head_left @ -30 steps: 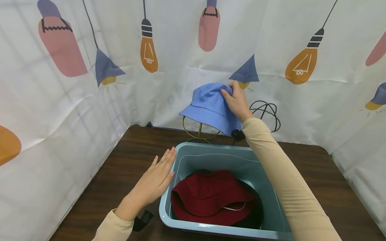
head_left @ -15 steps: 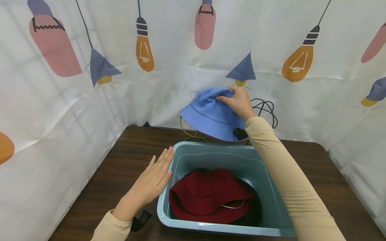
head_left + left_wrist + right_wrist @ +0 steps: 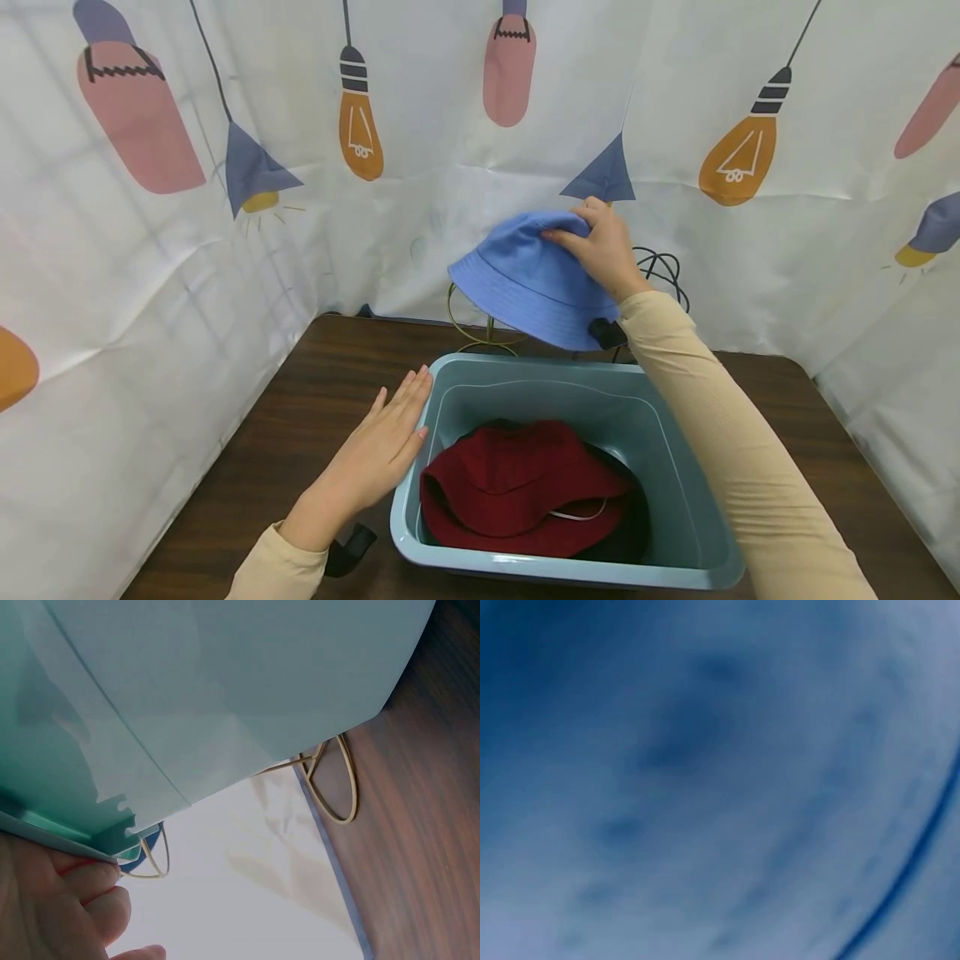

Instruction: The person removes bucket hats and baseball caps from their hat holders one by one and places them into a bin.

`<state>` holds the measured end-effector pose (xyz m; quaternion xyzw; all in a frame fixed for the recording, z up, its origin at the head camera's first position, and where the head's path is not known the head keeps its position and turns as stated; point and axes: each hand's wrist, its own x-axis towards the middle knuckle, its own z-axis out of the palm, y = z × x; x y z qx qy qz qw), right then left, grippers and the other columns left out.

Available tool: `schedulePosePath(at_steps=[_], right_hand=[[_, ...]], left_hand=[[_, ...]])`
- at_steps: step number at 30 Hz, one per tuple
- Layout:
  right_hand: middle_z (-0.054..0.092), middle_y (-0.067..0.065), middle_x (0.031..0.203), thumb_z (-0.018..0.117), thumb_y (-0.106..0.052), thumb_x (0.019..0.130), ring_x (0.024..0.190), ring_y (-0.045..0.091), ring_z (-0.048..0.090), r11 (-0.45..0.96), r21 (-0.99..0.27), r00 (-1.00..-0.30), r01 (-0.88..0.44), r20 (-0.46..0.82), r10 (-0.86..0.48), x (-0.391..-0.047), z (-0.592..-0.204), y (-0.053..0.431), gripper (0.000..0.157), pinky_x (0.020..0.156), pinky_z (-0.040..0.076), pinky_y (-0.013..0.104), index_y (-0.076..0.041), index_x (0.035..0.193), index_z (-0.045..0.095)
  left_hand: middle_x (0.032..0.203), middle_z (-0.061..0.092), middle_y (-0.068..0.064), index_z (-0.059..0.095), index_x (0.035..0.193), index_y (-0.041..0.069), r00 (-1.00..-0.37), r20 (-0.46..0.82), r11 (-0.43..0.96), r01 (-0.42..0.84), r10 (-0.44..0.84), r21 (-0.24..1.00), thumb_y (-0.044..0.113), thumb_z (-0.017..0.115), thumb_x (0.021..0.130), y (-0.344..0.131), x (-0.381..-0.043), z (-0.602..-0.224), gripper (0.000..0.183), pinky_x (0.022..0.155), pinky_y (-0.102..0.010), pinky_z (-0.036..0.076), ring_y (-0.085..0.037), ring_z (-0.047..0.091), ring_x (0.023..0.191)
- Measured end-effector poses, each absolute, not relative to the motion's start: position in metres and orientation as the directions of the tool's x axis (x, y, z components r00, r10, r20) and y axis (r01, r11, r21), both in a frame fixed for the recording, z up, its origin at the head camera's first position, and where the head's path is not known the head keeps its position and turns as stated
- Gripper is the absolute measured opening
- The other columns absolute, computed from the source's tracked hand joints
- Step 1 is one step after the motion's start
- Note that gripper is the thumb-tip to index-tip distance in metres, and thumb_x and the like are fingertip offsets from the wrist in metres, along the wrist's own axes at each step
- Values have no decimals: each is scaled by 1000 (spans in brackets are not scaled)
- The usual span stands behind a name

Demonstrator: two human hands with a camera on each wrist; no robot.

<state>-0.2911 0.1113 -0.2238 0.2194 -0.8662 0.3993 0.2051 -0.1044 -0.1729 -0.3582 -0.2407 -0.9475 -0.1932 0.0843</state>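
Note:
In the head view my right hand (image 3: 604, 247) pinches the crown of a blue bucket hat (image 3: 525, 279), which is tilted over a gold wire stand (image 3: 489, 332) behind the tub. Blurred blue cloth of the hat (image 3: 705, 795) fills the right wrist view. My left hand (image 3: 378, 446) rests with straight fingers along the left rim of the light blue plastic tub (image 3: 570, 570). From below, the left wrist view shows its fingers (image 3: 94, 889) against the tub's rim. Inside the tub lies a dark red bucket hat (image 3: 517, 492) over a black one (image 3: 637, 525).
The tub stands on a dark wood table (image 3: 300, 417). Looped black cable (image 3: 663, 268) shows behind my right wrist. A white curtain (image 3: 450, 100) printed with lamps hangs around the back and sides.
My right hand has pulled the blue hat slightly to the right, tilting it and baring more of the stand on the left. My left hand stays at the rim.

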Motion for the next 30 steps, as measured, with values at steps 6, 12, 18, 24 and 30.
schedulePosePath(at_steps=[6, 12, 18, 24, 30], right_hand=[[65, 13, 105, 70, -20, 86, 98, 25, 56, 559, -605, -805, -567, 550, -222, -288, -218, 117, 25, 88, 42, 38, -1, 103, 66], [66, 12, 92, 70, -22, 86, 80, 19, 52, 562, -595, -791, -575, 579, -197, -284, -215, 121, 22, 73, 39, 28, -2, 94, 65], [66, 12, 88, 71, -21, 85, 75, 15, 51, 563, -578, -768, -591, 616, -174, -275, -208, 123, 22, 68, 37, 22, 0, 91, 67], [63, 10, 79, 73, -18, 84, 70, 13, 49, 545, -549, -726, -634, 665, -176, -264, -199, 127, 22, 64, 35, 21, 2, 87, 66], [58, 7, 73, 74, -18, 82, 67, 13, 46, 520, -538, -702, -663, 687, -185, -252, -191, 130, 22, 61, 33, 21, 2, 82, 65]], left_hand=[[155, 18, -14, 22, 148, -2, -872, 250, 811, 486, 422, 326, 22, 45, 98, -173, -105, -358, 60, 108, -60, 14, -29, 14, 142], [155, 18, -13, 22, 148, -2, -873, 250, 811, 483, 419, 330, 22, 46, 98, -173, -106, -359, 60, 108, -60, 14, -29, 14, 142], [154, 19, -14, 22, 148, -2, -871, 251, 812, 486, 421, 324, 22, 46, 98, -173, -107, -359, 60, 109, -60, 14, -30, 14, 142], [154, 20, -15, 22, 148, -3, -870, 255, 813, 488, 423, 317, 22, 46, 98, -173, -107, -359, 60, 108, -61, 15, -31, 15, 142], [154, 18, -14, 23, 147, -3, -872, 248, 815, 485, 422, 317, 22, 45, 98, -173, -106, -359, 60, 108, -60, 14, -30, 14, 142]])
